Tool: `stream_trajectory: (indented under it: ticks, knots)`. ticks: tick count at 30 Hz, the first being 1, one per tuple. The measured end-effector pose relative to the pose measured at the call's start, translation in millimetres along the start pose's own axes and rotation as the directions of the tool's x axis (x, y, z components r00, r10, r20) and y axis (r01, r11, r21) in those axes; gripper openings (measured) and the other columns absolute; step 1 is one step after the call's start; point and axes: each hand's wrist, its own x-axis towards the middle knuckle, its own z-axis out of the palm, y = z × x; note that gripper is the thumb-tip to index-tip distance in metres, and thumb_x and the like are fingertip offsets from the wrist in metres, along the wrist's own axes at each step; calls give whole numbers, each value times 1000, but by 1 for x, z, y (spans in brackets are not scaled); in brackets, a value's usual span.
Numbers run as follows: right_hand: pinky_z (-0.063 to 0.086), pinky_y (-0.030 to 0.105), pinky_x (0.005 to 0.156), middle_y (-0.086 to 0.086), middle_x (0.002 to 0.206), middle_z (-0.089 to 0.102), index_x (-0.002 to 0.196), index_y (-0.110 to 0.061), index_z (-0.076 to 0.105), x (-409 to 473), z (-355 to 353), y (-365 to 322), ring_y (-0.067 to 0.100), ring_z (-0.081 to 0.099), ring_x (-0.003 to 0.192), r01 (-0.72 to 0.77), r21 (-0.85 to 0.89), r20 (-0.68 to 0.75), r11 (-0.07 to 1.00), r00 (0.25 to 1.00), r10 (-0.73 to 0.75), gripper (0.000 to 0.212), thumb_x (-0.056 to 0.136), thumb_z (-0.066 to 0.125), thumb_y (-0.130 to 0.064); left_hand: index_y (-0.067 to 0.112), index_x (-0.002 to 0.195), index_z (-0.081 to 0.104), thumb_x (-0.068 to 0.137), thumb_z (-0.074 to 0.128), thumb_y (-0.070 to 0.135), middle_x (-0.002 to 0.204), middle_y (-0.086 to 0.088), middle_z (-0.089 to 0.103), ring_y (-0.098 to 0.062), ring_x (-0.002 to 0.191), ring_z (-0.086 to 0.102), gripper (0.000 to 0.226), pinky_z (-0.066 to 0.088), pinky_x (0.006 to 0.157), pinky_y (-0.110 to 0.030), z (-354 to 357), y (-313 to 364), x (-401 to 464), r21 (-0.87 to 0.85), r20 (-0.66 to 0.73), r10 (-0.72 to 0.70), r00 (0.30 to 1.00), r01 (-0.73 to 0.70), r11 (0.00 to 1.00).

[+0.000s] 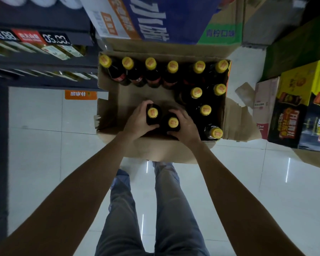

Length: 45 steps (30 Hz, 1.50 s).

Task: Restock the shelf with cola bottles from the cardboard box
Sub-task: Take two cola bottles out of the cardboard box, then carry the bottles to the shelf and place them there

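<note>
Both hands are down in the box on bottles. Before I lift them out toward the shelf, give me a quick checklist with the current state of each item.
1. Left hand grips a bottle below its yellow cap: ok.
2. Right hand grips a second bottle: ok.
3. Caps on both held bottles are in place: ok.
4. Space above the two bottles is free for a straight lift: ok.
5. The held bottles stand apart from the row along the right wall of the cardboard box: ok.
6. Free slot on the shelf at left: cannot tell, the view is blurred.
</note>
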Motion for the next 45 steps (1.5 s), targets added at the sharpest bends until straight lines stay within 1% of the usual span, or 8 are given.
stream_trajectory:
  ticks: [5, 11, 16, 21, 26, 29, 34, 45]
  knots:
    - [48, 38, 85, 6, 121, 59, 125, -21, 37, 22, -8, -15, 29, 58, 109, 7, -20, 98, 1000, 995, -5, 75, 66, 82, -16, 17, 133, 41, 68, 81, 11, 130, -6, 55, -28, 123, 50, 76, 44, 96, -41, 1, -8, 10, 49, -16, -4, 1000, 4, 999]
    - [48, 40, 75, 4, 103, 62, 115, -19, 31, -7, -30, -79, 31, 64, 93, 124, -120, -154, 985, 978, -142, 65, 70, 77, -27, 12, 128, 48, 67, 84, 24, 123, -8, 61, -26, 118, 55, 72, 48, 96, -38, -28, -4, -23, -179, -261, -91, 961, 44, 983]
    - [52, 40, 82, -5, 108, 61, 116, -21, 42, -59, -64, -156, 15, 62, 101, 405, 153, -297, 902, 889, -349, 64, 67, 82, -26, 24, 123, 50, 62, 85, 33, 120, 4, 61, -12, 115, 56, 72, 48, 96, -28, -88, 15, -99, -421, -422, -195, 885, -1, 907]
    - [47, 14, 84, -8, 111, 62, 126, -6, 46, -95, -63, -240, 0, 61, 105, 420, 532, -122, 736, 898, -424, 61, 74, 76, 4, 17, 120, 50, 60, 88, 20, 110, 9, 59, -9, 104, 58, 71, 48, 85, -14, -145, 28, -191, -656, -555, -432, 711, -54, 753]
    - [46, 24, 99, -1, 133, 53, 131, -32, 39, -126, -1, -308, 8, 55, 119, 296, 558, 167, 776, 875, -454, 70, 73, 78, -27, 31, 105, 53, 51, 77, 45, 105, 10, 62, 7, 93, 60, 61, 48, 78, -11, -181, 16, -305, -733, -648, -544, 532, -245, 634]
    - [46, 18, 91, -9, 110, 62, 124, -20, 49, -157, 61, -348, 3, 60, 103, 304, 449, 258, 840, 856, -448, 60, 73, 78, -32, 26, 102, 55, 55, 74, 41, 98, 5, 63, 5, 86, 60, 53, 47, 74, -11, -183, -4, -378, -725, -689, -616, 382, -351, 593]
    - [41, 2, 70, -19, 93, 61, 110, -20, 57, -226, 186, -408, -19, 56, 77, 482, 308, 410, 820, 711, -571, 36, 79, 75, -20, 27, 89, 48, 55, 76, 41, 76, 25, 61, 4, 74, 57, 46, 47, 68, -17, -173, -57, -507, -700, -696, -708, 122, -335, 631]
    - [52, 27, 85, -15, 93, 68, 118, -23, 61, -374, 425, -521, 1, 64, 86, 762, 247, 691, 598, 294, -661, 52, 72, 78, -39, 30, 109, 57, 53, 74, 58, 101, 10, 67, -6, 85, 64, 64, 53, 79, -28, -206, -165, -751, -704, -683, -692, -232, -42, 709]
